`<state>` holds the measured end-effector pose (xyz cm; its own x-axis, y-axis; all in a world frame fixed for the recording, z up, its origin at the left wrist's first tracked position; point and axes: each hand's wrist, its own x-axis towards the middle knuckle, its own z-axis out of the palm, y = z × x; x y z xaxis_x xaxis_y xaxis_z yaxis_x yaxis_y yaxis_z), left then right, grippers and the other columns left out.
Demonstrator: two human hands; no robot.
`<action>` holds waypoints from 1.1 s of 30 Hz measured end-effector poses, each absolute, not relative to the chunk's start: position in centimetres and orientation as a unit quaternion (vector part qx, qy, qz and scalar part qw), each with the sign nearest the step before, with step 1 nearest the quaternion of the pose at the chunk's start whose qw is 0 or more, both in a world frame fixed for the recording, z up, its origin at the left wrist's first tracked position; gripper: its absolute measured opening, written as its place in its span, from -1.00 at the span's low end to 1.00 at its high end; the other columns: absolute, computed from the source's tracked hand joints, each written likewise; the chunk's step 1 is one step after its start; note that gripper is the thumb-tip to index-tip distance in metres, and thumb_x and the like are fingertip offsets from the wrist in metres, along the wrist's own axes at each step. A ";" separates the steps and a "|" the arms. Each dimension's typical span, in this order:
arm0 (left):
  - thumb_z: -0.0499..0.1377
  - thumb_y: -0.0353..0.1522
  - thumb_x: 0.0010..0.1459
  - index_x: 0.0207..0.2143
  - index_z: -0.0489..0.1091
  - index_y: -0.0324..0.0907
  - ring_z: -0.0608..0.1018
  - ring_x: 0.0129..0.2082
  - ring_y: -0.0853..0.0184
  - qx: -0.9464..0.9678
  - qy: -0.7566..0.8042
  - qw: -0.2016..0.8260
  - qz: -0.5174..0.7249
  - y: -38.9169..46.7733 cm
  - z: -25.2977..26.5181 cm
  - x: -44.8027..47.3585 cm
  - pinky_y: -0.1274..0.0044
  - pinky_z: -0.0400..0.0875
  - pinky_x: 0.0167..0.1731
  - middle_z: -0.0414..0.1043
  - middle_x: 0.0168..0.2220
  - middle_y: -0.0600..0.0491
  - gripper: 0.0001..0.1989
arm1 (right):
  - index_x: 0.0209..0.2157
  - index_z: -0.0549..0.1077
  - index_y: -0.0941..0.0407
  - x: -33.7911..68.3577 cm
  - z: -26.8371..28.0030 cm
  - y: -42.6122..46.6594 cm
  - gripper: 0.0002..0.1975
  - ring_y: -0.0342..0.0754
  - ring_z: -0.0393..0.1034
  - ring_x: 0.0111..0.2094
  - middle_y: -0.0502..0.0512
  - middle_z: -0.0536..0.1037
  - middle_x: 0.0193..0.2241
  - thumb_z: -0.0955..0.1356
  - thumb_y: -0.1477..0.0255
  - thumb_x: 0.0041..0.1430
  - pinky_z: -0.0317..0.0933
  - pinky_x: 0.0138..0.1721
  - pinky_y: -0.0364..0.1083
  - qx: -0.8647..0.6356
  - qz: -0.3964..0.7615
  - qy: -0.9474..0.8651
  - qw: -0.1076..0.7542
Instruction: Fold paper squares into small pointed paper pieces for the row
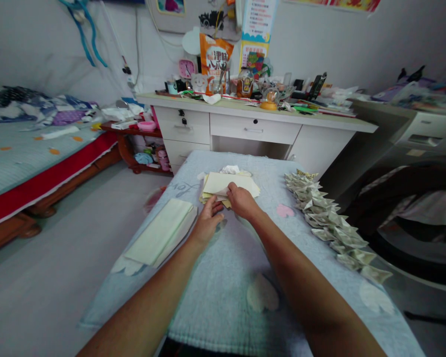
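Observation:
A stack of cream paper sheets (219, 181) lies on the cloth-covered table in front of me. My right hand (241, 201) pinches the near edge of a sheet on top of it, and that edge is slightly lifted. Beside the stack's near left corner, my left hand (209, 218) is open, its thumb apart from the fingers; whether its fingertips touch the paper I cannot tell. To the left lies a thicker pile of pale green paper (161, 230). Folded, boat-like paper pieces (330, 218) stand in close rows at the right.
Crumpled white paper (230, 169) sits behind the stack. The pale blue tablecloth (223, 292) has heart patterns. A cluttered white desk (254, 130) stands beyond, with a bed (44, 153) to the left and a front-loading washing machine (423, 144) to the right.

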<state>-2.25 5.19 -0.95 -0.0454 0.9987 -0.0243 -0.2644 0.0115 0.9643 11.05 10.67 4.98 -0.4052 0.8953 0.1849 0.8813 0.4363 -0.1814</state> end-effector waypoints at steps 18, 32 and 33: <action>0.22 -0.53 -0.13 0.14 0.10 0.05 0.44 -0.04 0.31 0.423 0.470 0.520 0.574 4.9 -1.0 -2.0 0.48 0.39 -0.18 0.26 0.03 -0.01 -0.24 | -0.35 0.19 0.08 12.7 6.6 10.6 -0.88 -0.09 0.19 -0.37 -0.03 0.29 -0.44 0.15 0.36 0.27 0.06 -0.30 -0.15 -0.399 0.249 -0.814 0.340; 0.34 -0.42 -0.17 0.16 0.02 0.17 0.40 -0.03 0.27 0.451 0.514 0.416 0.600 3.8 -0.3 -2.4 0.55 0.43 -0.33 0.11 0.15 0.02 -0.13 | -0.38 0.28 0.11 15.0 8.7 6.0 -0.74 -0.16 0.15 -0.39 -0.06 0.27 -0.44 0.29 0.20 0.22 0.05 -0.32 -0.17 -0.277 0.490 -0.732 0.383; 0.35 -0.42 -0.17 0.17 0.05 0.16 0.37 0.01 0.25 0.462 0.518 0.392 0.603 3.7 -0.3 -2.6 0.51 0.43 -0.27 0.10 0.17 0.02 -0.13 | -0.38 0.28 0.11 15.5 8.6 5.4 -0.74 -0.17 0.15 -0.41 -0.07 0.27 -0.45 0.31 0.20 0.20 0.04 -0.33 -0.18 -0.276 0.511 -0.709 0.400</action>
